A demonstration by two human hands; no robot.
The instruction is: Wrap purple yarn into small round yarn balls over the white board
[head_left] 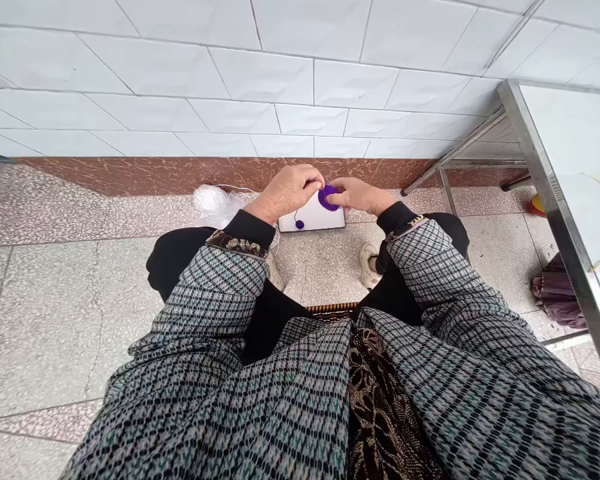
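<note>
My right hand (357,195) grips a round, flat purple piece (327,199) that looks like yarn work, thumb across its face. Close beside it, my left hand (293,189) is closed in a pinch at the piece's upper left edge. Whatever lies between those fingertips is too small to make out. Below the hands, a small purple ball (300,225) rests on a white board or box lid (314,220) with a dark edge. A thin dark strand rises from the ball toward my left hand.
White yarn in clear plastic (215,205) lies on the floor to the left. A metal-framed table (555,180) stands at the right, with dark purple cloth (557,293) beneath it. The tiled wall (290,80) rises just ahead. My shoes (369,265) flank the board's near side.
</note>
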